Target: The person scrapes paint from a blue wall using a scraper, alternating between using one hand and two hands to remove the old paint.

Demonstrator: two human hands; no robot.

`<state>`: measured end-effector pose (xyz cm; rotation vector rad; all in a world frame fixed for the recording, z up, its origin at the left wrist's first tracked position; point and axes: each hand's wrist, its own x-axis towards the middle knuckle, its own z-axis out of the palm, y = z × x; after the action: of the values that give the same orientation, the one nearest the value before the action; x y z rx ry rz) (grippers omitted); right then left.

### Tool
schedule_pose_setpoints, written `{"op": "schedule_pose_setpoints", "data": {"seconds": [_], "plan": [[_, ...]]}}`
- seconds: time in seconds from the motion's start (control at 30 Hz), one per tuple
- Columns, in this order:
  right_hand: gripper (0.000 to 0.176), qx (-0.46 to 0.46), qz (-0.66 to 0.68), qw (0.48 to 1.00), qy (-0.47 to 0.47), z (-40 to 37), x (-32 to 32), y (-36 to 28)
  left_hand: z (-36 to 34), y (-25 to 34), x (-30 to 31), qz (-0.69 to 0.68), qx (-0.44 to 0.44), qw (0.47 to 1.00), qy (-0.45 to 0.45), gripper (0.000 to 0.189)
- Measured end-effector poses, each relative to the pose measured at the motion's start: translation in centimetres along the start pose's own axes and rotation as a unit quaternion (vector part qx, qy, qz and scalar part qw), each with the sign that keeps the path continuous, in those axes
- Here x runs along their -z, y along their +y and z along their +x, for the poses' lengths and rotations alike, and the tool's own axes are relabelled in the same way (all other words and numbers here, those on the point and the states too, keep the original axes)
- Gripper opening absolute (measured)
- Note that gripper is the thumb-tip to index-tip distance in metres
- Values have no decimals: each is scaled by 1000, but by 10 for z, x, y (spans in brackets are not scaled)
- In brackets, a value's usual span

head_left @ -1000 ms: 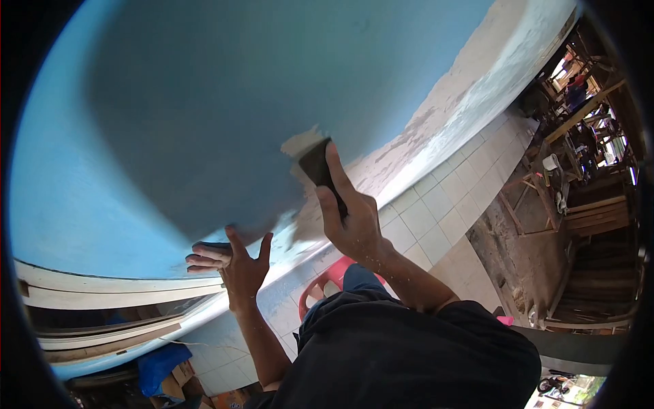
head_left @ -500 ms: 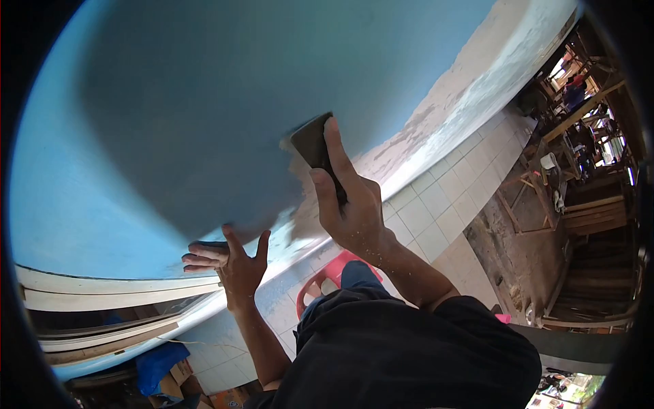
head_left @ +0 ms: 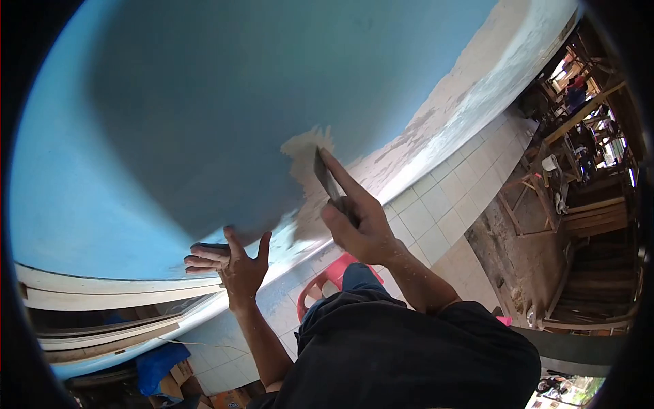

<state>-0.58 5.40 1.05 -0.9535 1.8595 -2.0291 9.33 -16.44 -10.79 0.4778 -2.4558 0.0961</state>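
A blue wall (head_left: 225, 123) fills the upper left, with a rough pale patch (head_left: 306, 157) near its lower middle. My right hand (head_left: 361, 221) grips a flat dark scraper (head_left: 325, 174), its blade edge-on to me beside the patch. My index finger lies along the blade. Lower left, my left hand (head_left: 242, 269) is raised near the wall's lower edge, fingers apart. A dark flat piece (head_left: 211, 246) shows at its fingers; whether they grip it is unclear.
A red plastic stool (head_left: 334, 273) stands by my legs on the tiled floor (head_left: 436, 211). A window frame (head_left: 102, 293) is at the lower left, above a blue tarp (head_left: 160, 365) and cardboard boxes. Wooden frames (head_left: 528, 204) stand at the right; a person (head_left: 575, 92) is far behind.
My right hand has moved down and slightly right with the scraper, whose blade has turned edge-on. More of the pale patch shows. My left hand has hardly moved.
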Motion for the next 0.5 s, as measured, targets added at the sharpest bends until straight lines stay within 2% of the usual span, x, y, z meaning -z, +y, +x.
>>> {"op": "schedule_pose_setpoints", "data": {"seconds": [0.03,0.13,0.17,0.27,0.3,0.4,0.5], "plan": [[55,-69,89,993,-34,-3,1,-2,-2,0,-1,2,5,1000,-4,106],[49,-88,349,931,-61,-3,4,-7,-1,-1,-2,-6,-11,1000,18,106],[46,-86,363,925,-67,-1,7,-5,-1,-1,-2,-7,-11,1000,21,106],[48,-213,261,941,38,7,7,6,1,-1,-3,-8,-18,999,32,106],[50,-192,188,962,53,9,5,22,0,-2,-4,-7,-20,999,36,106],[54,-170,70,981,67,7,6,42,0,-1,-2,-3,-11,1000,20,107],[54,-243,66,966,55,4,13,32,1,-1,-1,1,-13,1000,17,107]]}}
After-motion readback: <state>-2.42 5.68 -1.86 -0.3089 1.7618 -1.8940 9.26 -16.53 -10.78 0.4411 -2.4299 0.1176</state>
